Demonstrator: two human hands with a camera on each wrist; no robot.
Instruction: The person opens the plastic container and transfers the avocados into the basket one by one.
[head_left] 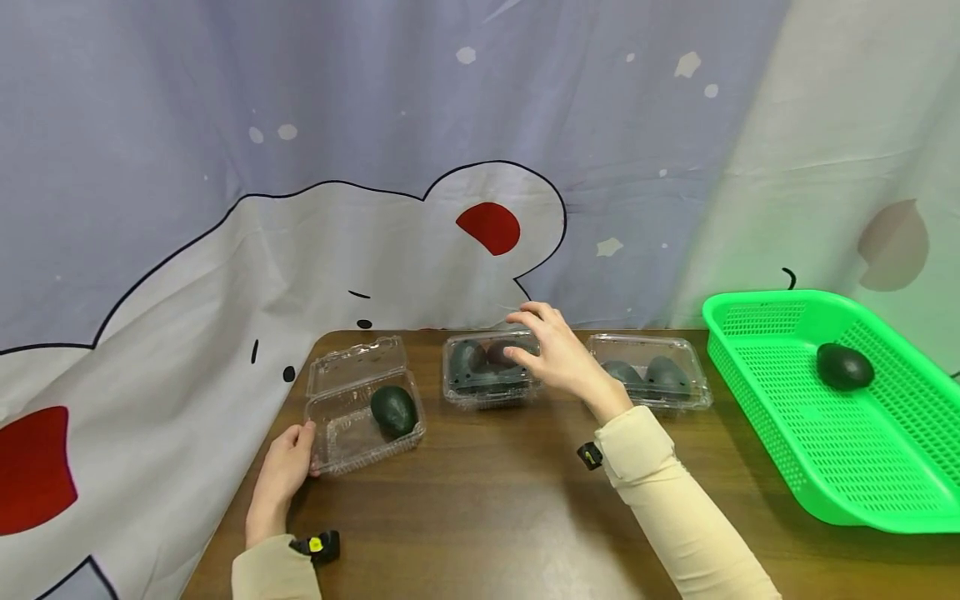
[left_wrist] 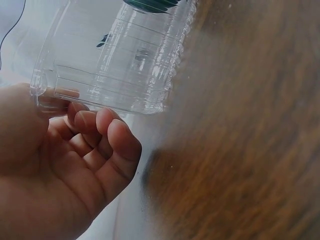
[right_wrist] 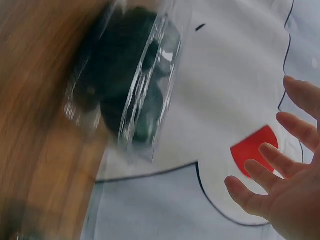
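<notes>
1. From my remote seat I see a lilac-and-white cartoon-printed curtain (head_left: 600, 167) hanging behind a brown wood-grain table (head_left: 450, 517).
2. At the left, a clear plastic box with its lid hinged open (head_left: 347, 429) holds one dark green egg-shaped fruit (head_left: 393, 408) in its right half; the left half is bare.
3. My left hand (head_left: 288, 458) grips that box's left edge, its fingers curled in at the plastic.
4. My right hand (head_left: 558, 354) hovers by a closed clear plastic box in the middle (head_left: 487, 398), with dark rounded fruits (head_left: 467, 357) inside. Its fingers (right_wrist: 280, 161) are widely spread, hold nothing, and stand apart from the plastic.
5. The relation I weigh: a near-black oval fruit (head_left: 845, 367) lies in a bright green plastic mesh basket (head_left: 787, 425), well to the right of those fingers. Its long axis runs roughly side to side, dipping slightly rightward.
6. My right hand is much nearer to it than my left; another closed clear plastic box (head_left: 645, 346) sits between.
</notes>
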